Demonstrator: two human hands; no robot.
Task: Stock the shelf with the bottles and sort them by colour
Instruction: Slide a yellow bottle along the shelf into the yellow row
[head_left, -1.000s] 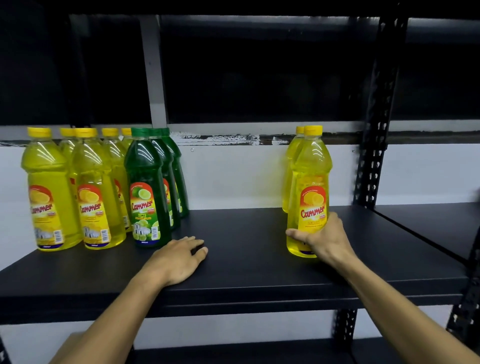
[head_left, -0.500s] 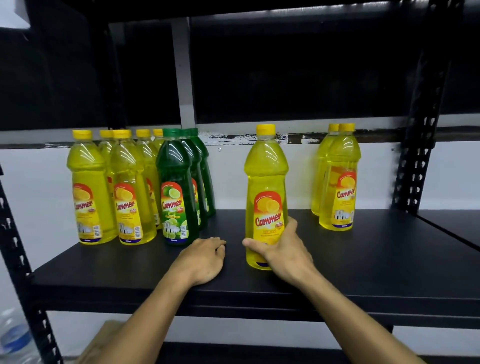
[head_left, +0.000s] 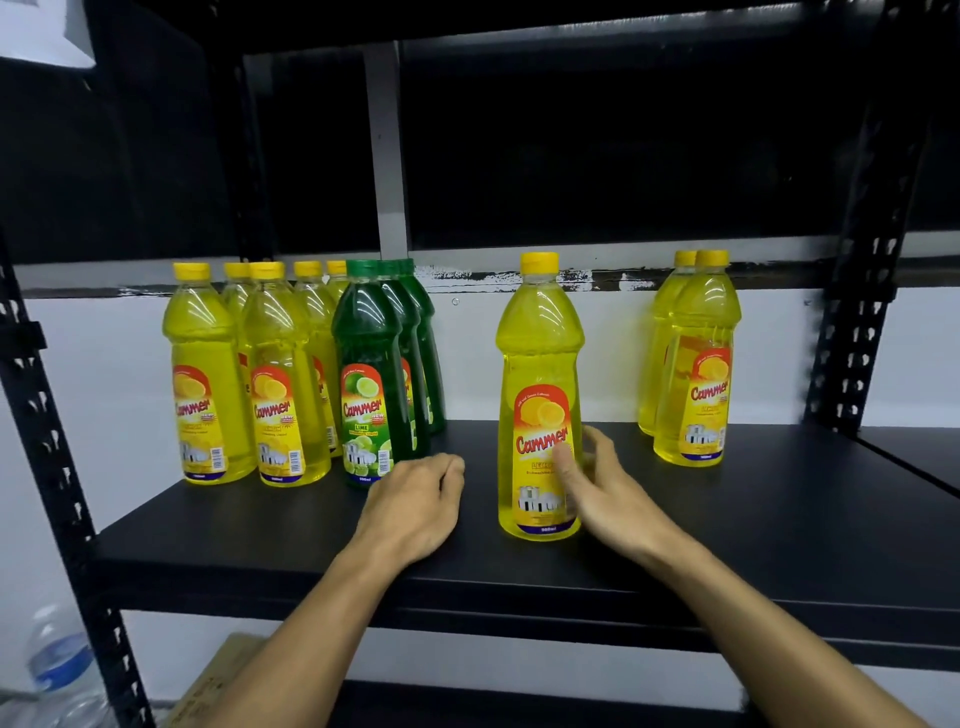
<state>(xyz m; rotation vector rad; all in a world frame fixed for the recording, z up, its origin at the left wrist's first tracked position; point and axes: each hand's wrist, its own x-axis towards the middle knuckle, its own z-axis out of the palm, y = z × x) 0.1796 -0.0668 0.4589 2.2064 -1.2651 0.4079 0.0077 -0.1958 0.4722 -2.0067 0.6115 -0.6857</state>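
On the black shelf (head_left: 727, 525), yellow bottle (head_left: 539, 395) stands touching right hand (head_left: 605, 491).

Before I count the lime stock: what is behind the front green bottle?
Behind the front green bottle at least two more green bottles stand in a row running back. Their caps and right sides show; the front one covers most of each, so any further bottle stays hidden.

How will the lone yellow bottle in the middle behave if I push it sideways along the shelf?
The yellow bottle is tall, narrow-based and looks full, so probably heavy and apt to tip if pushed high. Its plastic looks smooth, maybe slippery. Pushed low, it should slide on the flat shelf.
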